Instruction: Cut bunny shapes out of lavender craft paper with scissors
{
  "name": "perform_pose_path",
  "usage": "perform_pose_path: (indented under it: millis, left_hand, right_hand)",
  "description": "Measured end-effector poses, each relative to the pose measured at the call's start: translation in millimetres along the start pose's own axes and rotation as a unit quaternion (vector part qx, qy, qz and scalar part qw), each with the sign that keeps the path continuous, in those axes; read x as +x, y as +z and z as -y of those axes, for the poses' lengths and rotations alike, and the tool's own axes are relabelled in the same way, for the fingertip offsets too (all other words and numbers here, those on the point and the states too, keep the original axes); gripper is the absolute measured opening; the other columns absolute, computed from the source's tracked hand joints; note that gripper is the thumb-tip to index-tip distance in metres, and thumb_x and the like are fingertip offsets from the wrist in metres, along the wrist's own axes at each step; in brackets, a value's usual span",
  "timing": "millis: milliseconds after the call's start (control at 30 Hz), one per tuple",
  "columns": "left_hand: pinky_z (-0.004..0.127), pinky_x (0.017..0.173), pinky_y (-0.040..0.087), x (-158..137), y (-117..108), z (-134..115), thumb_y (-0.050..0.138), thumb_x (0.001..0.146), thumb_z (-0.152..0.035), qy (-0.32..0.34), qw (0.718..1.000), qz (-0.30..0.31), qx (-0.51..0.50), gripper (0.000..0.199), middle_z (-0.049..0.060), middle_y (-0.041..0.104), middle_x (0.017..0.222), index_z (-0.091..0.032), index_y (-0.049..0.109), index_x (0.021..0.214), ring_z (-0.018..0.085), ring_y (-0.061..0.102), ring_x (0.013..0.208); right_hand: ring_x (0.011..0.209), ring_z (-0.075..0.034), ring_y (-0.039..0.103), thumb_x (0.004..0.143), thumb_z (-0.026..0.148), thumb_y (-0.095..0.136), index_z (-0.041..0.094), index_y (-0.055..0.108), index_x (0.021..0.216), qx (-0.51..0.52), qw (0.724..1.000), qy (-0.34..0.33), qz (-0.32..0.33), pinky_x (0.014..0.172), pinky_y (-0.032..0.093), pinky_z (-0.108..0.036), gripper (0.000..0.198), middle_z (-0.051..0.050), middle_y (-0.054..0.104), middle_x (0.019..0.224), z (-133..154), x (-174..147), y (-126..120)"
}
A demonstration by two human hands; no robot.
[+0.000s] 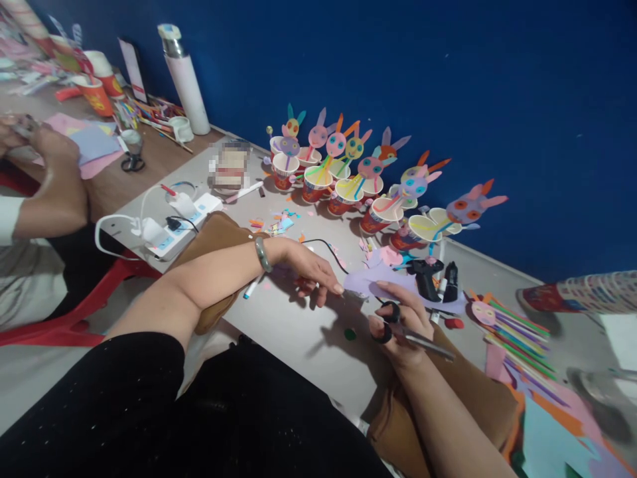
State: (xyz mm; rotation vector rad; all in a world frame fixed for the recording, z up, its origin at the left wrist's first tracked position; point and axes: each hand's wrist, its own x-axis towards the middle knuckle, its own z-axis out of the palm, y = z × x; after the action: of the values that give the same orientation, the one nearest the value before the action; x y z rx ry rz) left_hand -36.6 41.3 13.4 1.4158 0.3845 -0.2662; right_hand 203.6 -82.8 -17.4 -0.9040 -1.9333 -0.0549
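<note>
My right hand (411, 315) has its fingers around scissors (389, 322) with black handles, the blades turned back toward the wrist. Its outstretched fingertips reach the edge of a lilac paper sheet (373, 280). My left hand (311, 269), with a bangle at the wrist, hovers palm down over the table, its fingers loosely bent and apart. One left fingertip is close to a small greyish piece (357, 296) by the paper; whether they touch is hard to see. A dark green scrap (350, 334) lies below, and a black glue gun (426, 277) rests beyond my right hand.
Paper cups (318, 186) with rabbit-faced paper figures line the blue wall. Coloured sticks (522, 338), paper sheets (552, 425) and stacked cups (582, 292) are on the right. A power strip (186, 226) and a flask (186, 86) stand left, near another person's arm (57, 172).
</note>
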Motion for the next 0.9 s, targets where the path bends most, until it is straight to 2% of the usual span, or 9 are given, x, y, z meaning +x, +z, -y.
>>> perform_pose_path:
  millis: [100,167,233,367,500,567,667,767,900]
  left_hand:
    - [0.022,0.038,0.035,7,4,-1,0.076,0.073,-0.055,0.021,0.998,-0.048,-0.035,0.037,0.002,0.067,0.061,-0.020,0.072,0.085,0.012,0.056,0.047]
    - [0.021,0.043,0.039,13,4,-1,0.081,0.069,-0.047,0.073,0.985,-0.122,-0.097,0.037,0.000,0.067,0.066,-0.020,0.065,0.088,0.011,0.058,0.051]
    - [0.020,0.051,0.044,18,2,0,0.085,0.066,-0.035,0.134,0.959,-0.192,-0.159,0.038,0.000,0.068,0.075,-0.018,0.058,0.087,0.010,0.063,0.062]
    - [0.020,0.054,0.041,22,-6,5,0.082,0.069,-0.022,0.146,0.924,-0.277,-0.218,0.038,0.004,0.071,0.077,-0.017,0.051,0.091,0.010,0.063,0.063]
    - [0.021,0.055,0.044,17,-11,4,0.077,0.076,-0.027,0.165,0.910,-0.324,-0.200,0.024,0.009,0.073,0.082,-0.013,0.060,0.085,0.010,0.066,0.067]
    - [0.021,0.058,0.047,15,-12,3,0.074,0.080,-0.030,0.171,0.903,-0.342,-0.195,0.021,0.010,0.074,0.087,-0.012,0.065,0.086,0.011,0.068,0.072]
    - [0.021,0.057,0.048,15,-13,1,0.073,0.082,-0.029,0.167,0.894,-0.369,-0.192,0.019,0.008,0.073,0.084,-0.011,0.067,0.084,0.010,0.067,0.069]
    - [0.021,0.056,0.048,18,-14,2,0.072,0.083,-0.022,0.159,0.887,-0.389,-0.191,0.015,0.004,0.069,0.071,-0.010,0.063,0.081,0.009,0.065,0.062]
    - [0.020,0.056,0.050,23,-13,2,0.068,0.086,-0.014,0.161,0.870,-0.406,-0.230,0.013,0.001,0.067,0.067,-0.010,0.056,0.084,0.008,0.066,0.058]
  right_hand:
    - [0.098,-0.030,0.074,0.084,0.030,0.071,0.023,0.061,0.086,0.018,0.999,-0.010,0.042,0.077,0.064,-0.044,0.013,-0.016,0.073,0.118,3,-4,-2]
    - [0.097,-0.030,0.075,0.083,0.028,0.073,0.023,0.060,0.086,0.031,0.997,-0.020,0.064,0.075,0.064,-0.043,0.014,-0.016,0.074,0.117,3,-5,-2]
    - [0.094,-0.029,0.075,0.083,0.026,0.073,0.023,0.060,0.085,0.037,0.996,-0.028,0.075,0.072,0.064,-0.041,0.013,-0.016,0.075,0.114,3,-4,0]
    - [0.090,-0.028,0.075,0.083,0.023,0.069,0.023,0.061,0.082,0.020,0.998,-0.025,0.061,0.070,0.064,-0.041,0.008,-0.014,0.076,0.109,3,1,3]
    - [0.088,-0.027,0.074,0.081,0.018,0.070,0.023,0.061,0.079,0.015,0.999,0.013,0.032,0.071,0.062,-0.040,0.011,-0.012,0.075,0.106,1,5,5]
    - [0.086,-0.026,0.073,0.082,0.019,0.070,0.022,0.061,0.077,0.014,0.999,0.042,0.007,0.071,0.060,-0.040,0.011,-0.011,0.075,0.103,-2,5,7]
    - [0.086,-0.025,0.070,0.085,0.022,0.067,0.022,0.066,0.084,0.011,0.991,0.129,-0.026,0.075,0.057,-0.040,0.002,-0.010,0.073,0.103,-10,3,10]
    - [0.083,-0.022,0.067,0.088,0.028,0.067,0.020,0.070,0.101,0.027,0.974,0.225,-0.026,0.076,0.055,-0.038,0.015,-0.009,0.073,0.103,-16,3,14]
    - [0.073,-0.018,0.066,0.091,0.035,0.064,0.019,0.071,0.097,0.066,0.950,0.303,-0.020,0.069,0.053,-0.034,0.018,-0.007,0.072,0.094,-18,6,16]
